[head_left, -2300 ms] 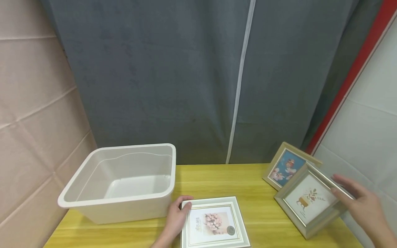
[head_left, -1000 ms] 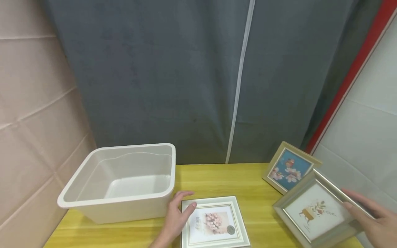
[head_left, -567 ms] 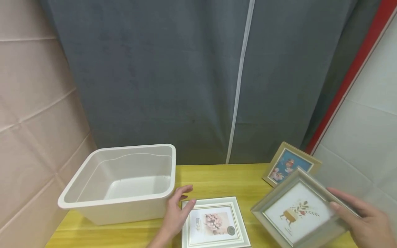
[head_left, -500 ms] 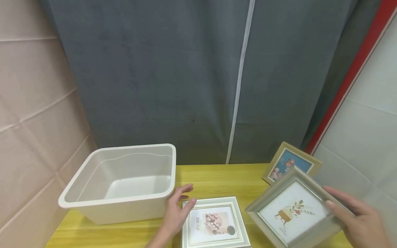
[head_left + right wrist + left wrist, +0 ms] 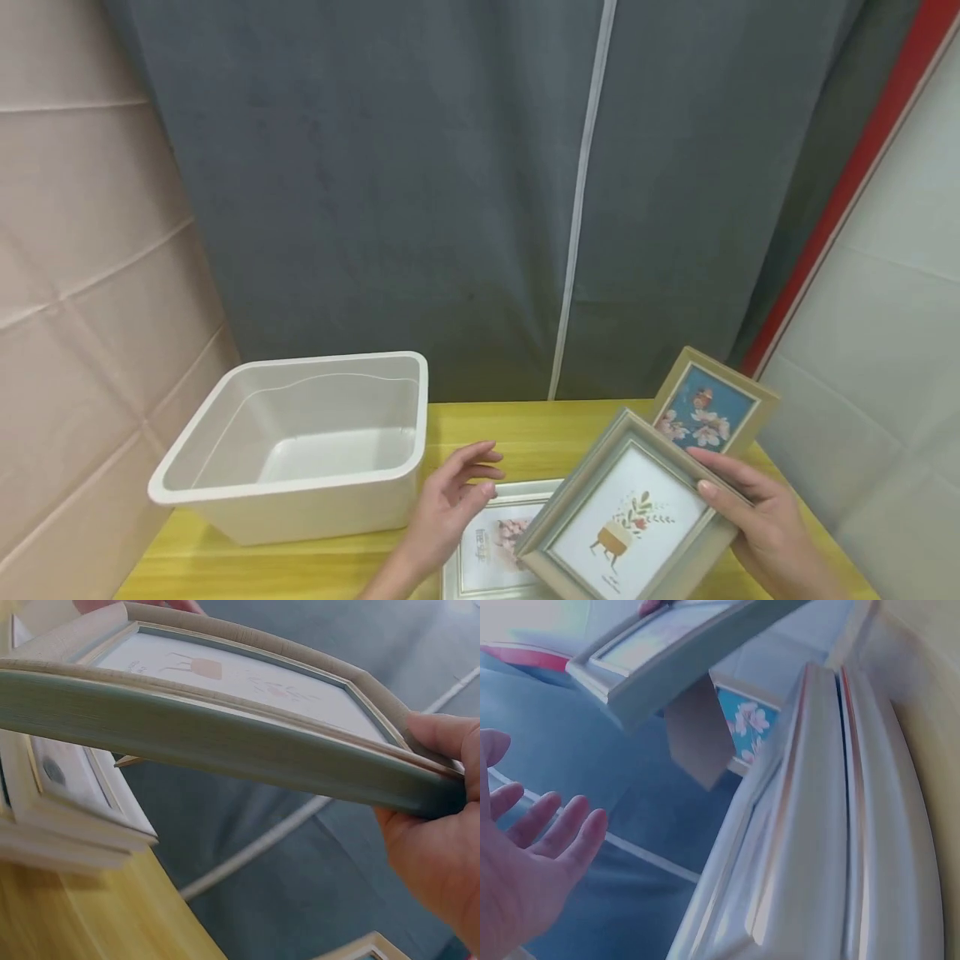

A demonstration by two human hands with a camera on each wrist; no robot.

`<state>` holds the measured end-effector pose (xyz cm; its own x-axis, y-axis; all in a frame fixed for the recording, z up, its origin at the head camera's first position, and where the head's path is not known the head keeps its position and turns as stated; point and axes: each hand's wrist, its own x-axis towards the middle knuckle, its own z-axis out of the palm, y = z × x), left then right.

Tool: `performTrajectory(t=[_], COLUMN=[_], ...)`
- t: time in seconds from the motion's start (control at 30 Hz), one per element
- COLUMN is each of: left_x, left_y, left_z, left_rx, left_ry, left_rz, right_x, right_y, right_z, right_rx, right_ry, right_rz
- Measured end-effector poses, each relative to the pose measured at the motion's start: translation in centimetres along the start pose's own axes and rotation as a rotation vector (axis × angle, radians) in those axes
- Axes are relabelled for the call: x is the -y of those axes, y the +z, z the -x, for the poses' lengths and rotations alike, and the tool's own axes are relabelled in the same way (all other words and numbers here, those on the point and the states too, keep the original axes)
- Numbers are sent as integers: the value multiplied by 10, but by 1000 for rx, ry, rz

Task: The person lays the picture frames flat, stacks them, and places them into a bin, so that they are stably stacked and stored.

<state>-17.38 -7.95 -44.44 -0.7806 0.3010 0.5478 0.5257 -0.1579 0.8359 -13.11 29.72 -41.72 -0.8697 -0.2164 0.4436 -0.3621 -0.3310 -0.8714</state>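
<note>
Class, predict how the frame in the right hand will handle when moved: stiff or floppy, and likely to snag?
The frame is probably stiff: the right hand grips one side, without obvious sagging. Its thick border suggests some weight. The stand jutting behind it might snag.

Tub (image 5: 300,510) on table (image 5: 540,427), left of picture frames (image 5: 630,525)

The right grip (image 5: 765,512) has carried the silver frame (image 5: 630,525) leftward, now partly hiding the white frame (image 5: 489,546).
</note>
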Motion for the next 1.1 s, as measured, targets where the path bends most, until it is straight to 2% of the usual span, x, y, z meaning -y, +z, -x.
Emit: performTrajectory(t=[0.13, 0.3, 0.53, 0.83, 1.1], left_x=[-8, -12, -19, -27, -24], left_y=[9, 16, 19, 16, 11], left_z=[-5, -7, -5, -3, 0], left_rx=[95, 134, 146, 210, 261], left_ry=[75, 103, 36, -46, -102], left_rz=[136, 194, 164, 131, 163], right_x=[-11, -22, -36, -49, -56], right_y=[14, 27, 42, 62, 72], right_z=[-7, -11, -16, -18, -21], right_rx=[85, 163, 234, 269, 249], right_ry=[3, 31, 37, 120, 132], right_rz=[-86, -145, -194, -240, -233])
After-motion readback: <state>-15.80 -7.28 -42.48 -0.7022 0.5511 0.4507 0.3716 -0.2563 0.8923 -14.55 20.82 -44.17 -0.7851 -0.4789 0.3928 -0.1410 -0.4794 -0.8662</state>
